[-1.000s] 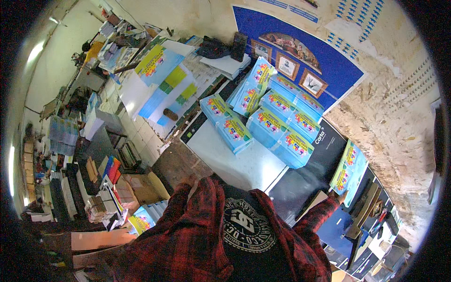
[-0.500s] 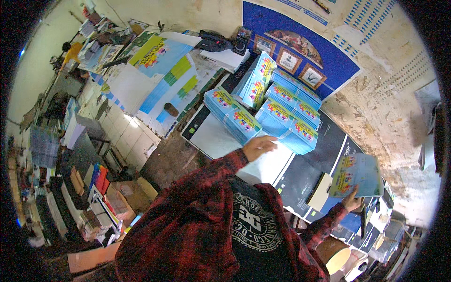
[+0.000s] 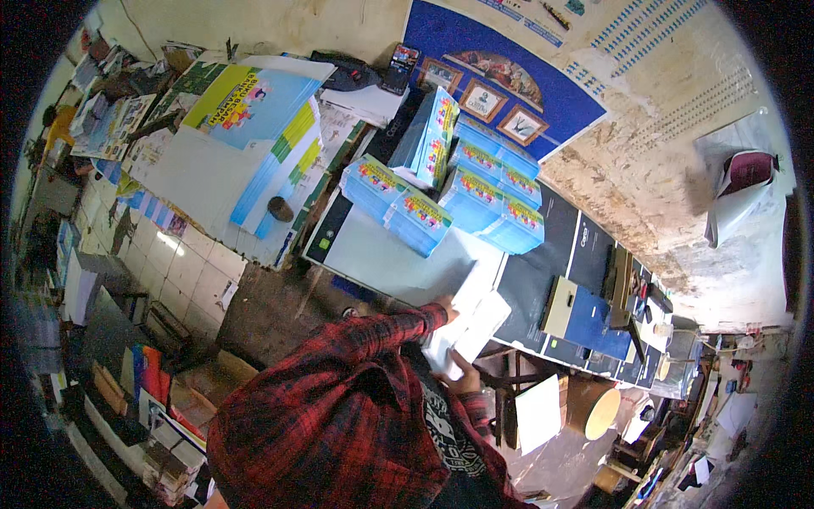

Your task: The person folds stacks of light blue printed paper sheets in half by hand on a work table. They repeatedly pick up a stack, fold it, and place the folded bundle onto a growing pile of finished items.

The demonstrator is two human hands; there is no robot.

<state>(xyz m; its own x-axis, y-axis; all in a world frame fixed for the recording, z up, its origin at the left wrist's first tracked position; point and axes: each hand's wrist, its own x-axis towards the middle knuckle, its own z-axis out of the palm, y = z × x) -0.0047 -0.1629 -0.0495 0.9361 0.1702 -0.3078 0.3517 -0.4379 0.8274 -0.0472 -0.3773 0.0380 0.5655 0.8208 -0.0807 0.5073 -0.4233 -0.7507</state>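
at the table edge both hands, left hand [image 3: 443,307] and right hand [image 3: 465,383], seemingly grasp white sheets [image 3: 469,329] (blurred).

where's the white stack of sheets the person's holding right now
In the head view, the white stack of sheets sits just right of centre, gripped between the left hand and right hand, at the near edge of the table, below the blue booklet piles.

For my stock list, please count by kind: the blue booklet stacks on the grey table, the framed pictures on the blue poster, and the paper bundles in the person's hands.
Blue booklet stacks: 7
Framed pictures: 3
White paper bundle: 1
Total: 11
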